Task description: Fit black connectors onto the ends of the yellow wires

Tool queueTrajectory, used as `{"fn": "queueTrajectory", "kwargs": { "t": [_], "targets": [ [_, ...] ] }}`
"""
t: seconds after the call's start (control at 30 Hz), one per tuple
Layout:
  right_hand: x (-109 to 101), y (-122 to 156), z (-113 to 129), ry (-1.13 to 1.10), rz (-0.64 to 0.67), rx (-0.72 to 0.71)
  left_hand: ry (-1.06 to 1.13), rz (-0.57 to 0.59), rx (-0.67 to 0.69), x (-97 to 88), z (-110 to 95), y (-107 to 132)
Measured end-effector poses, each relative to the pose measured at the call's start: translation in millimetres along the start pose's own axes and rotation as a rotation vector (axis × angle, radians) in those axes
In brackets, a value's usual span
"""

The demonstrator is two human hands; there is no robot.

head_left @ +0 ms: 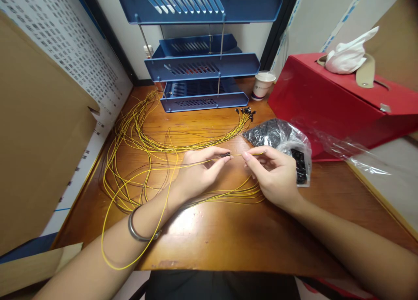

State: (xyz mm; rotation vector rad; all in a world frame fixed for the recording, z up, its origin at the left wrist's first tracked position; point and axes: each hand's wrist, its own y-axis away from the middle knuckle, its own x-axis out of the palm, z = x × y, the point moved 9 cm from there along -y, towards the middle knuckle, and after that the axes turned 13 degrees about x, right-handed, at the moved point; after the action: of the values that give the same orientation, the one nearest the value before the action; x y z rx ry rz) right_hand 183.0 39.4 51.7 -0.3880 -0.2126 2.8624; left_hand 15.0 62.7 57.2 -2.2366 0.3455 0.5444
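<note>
Between its thumb and fingers, my left hand (199,171) pinches a small black connector (225,154). A thin yellow wire (235,154) runs from the connector across the gap to my right hand (272,173), whose thumb and forefinger are closed on it. Looped over my left forearm and the table is a loose bundle of yellow and dark wires (153,147). Its far ends carry several black connectors (246,113). Just beyond my right hand lies a clear plastic bag (277,134) of small black parts, partly hidden by that hand.
Blue stacked trays (202,65) stand at the back of the wooden table (209,243). A paper cup (263,85) is beside them. At the right sits a red box (326,104) with tissue on top. A cardboard sheet (39,130) rises at the left.
</note>
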Motion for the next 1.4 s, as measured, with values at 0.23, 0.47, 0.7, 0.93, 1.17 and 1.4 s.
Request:
{"fn": "queueTrajectory", "kwargs": {
  "t": [0.23, 0.47, 0.7, 0.93, 1.17, 1.4],
  "targets": [
    [-0.1, 0.8, 1.2, -0.004, -0.003, -0.018, -0.005, 0.008, 0.007, 0.0, -1.6, 0.0],
    [2.1, 3.6, 3.6, 0.038, 0.015, -0.049, 0.023, 0.006, 0.007, 0.8, -1.3, 0.6],
    [6.5, 5.0, 0.7, 0.047, 0.046, -0.052, 0.020, 0.049, 0.033, 2.3, -6.7, -0.8],
    [7.6, 5.6, 1.5, 0.088, 0.053, -0.059, 0.058, 0.109, 0.015, 6.6, -9.0, -1.4],
    [3.6, 5.4, 3.0, 0.092, 0.010, -0.081, 0.013, 0.073, -0.023, 4.0, -3.7, -0.2],
    [-1.2, 5.0, 7.5, 0.080, -0.026, -0.111, 0.037, 0.044, -0.004, 2.5, -3.5, -0.6]
  ]
}}
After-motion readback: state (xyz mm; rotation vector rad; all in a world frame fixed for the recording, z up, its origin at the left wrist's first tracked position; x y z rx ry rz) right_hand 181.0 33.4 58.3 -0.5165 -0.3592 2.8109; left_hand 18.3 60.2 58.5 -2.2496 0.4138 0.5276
